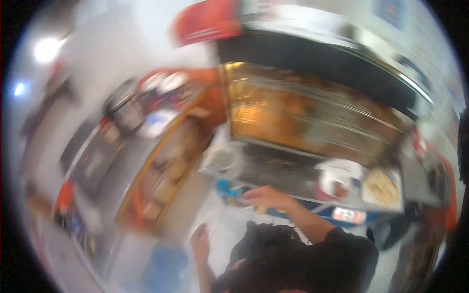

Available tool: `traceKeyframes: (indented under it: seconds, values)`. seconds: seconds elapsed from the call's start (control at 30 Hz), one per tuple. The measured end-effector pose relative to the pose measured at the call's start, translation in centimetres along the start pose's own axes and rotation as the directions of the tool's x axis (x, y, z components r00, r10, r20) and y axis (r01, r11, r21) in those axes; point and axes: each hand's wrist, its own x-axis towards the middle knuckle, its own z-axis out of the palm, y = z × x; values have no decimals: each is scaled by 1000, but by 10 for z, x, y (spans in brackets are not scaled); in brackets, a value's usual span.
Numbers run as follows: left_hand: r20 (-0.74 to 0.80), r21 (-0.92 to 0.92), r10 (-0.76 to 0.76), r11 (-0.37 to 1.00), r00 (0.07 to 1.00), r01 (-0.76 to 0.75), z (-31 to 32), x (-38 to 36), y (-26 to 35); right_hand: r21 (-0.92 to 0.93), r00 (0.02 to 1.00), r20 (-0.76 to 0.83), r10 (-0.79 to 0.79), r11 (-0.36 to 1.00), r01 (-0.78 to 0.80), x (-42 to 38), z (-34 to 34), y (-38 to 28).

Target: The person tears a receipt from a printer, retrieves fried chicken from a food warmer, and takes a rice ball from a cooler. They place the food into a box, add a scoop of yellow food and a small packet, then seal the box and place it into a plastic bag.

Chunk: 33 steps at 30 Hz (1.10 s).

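Note:
Motion blur smears the whole view. My right hand (267,198) reaches forward and left over the front edge of a dark counter (281,168). Its fingers are near a small bright blue item (223,186) whose kind I cannot make out. Whether those fingers hold anything is not clear. Lower and to the left, my left hand (199,240) hangs beside my body above the pale tiled floor. Its fingers are too blurred to read, and no object shows in it.
Behind the counter stands a lit glass display cabinet (273,107). A white tub (337,176) and a tray of pale food (382,188) sit to the right. A whitish bowl-like container (224,158) is at the counter's left end. An orange-edged case (168,166) runs along the left.

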Motion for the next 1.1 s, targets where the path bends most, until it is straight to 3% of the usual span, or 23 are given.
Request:
traceKeyframes:
  seconds: [0.03, 0.07, 0.1, 0.17, 0.2, 0.27, 0.33, 0.4, 0.47, 0.53, 0.6, 0.7, 0.8, 0.83, 0.9, 0.93, 1.0, 1.03, 1.1]
  values:
    - [11, 26, -30, 999, 1000, 29, -8, 12, 19, -9, 995, -64, -71, 997, 71, 27, 5, 18]
    - [15, -43, 43, 998, 999, -42, -15, 30, 14, -34, 993, -83, -81, 996, 78, 44, 7, 9]
    - [50, 8, 113, 993, 992, -114, -25, 47, 13, -79, 995, -75, -59, 995, 53, 63, 11, -2]
    - [173, 106, 81, 989, 982, -100, -57, 79, 19, 81, 995, -78, -67, 994, 73, 108, 25, -16]
    - [95, 110, 51, 992, 994, -61, -77, 93, 9, 61, 996, 3, -85, 995, 84, 139, 32, -15]
    - [175, 217, 157, 957, 972, -194, -108, 128, -10, 261, 997, 5, -73, 963, 69, 199, 42, -21]
    - [80, 250, 177, 949, 981, -192, -158, 160, -24, 248, 996, 71, -55, 968, 36, 257, 58, -58]
    - [-40, 363, 75, 930, 996, -56, -213, 185, -39, 198, 987, 126, -96, 978, 70, 326, 77, -76]
    - [-207, 429, 71, 903, 976, 26, -274, 214, -52, 177, 971, 156, -179, 973, 151, 386, 104, -112]
    - [-350, 422, -124, 864, 928, 275, -333, 244, -34, 118, 962, 186, -201, 976, 181, 438, 130, -141]
    - [-491, 432, -11, 865, 871, 255, -395, 274, -45, 74, 950, 238, -202, 979, 189, 474, 163, -185]
    - [-522, 639, 382, 768, 763, 53, -497, 343, -64, 69, 847, 441, -296, 952, 297, 521, 213, -238]
    - [-484, 796, 593, 604, 644, 42, -599, 424, -69, 150, 832, 491, -259, 966, 212, 570, 262, -267]
    - [-482, 791, 581, 611, 655, 40, -631, 450, -69, 81, 832, 521, -190, 982, 173, 587, 271, -274]
    - [-361, 923, 637, 350, 681, 162, -684, 490, -70, 94, 858, 488, -159, 987, 129, 611, 293, -289]
    - [-359, 923, 639, 353, 680, 155, -708, 505, -71, 107, 876, 455, -160, 986, 125, 629, 304, -301]
    - [-207, 960, 538, 272, 817, 65, -744, 527, -78, 68, 895, 416, -158, 987, 143, 659, 314, -323]
    - [-210, 956, 535, 287, 818, 57, -758, 534, -81, 54, 924, 362, -122, 992, 110, 672, 318, -331]
    - [-11, 975, 450, 201, 893, -90, -778, 543, -78, 57, 955, 287, -71, 997, 57, 700, 329, -346]
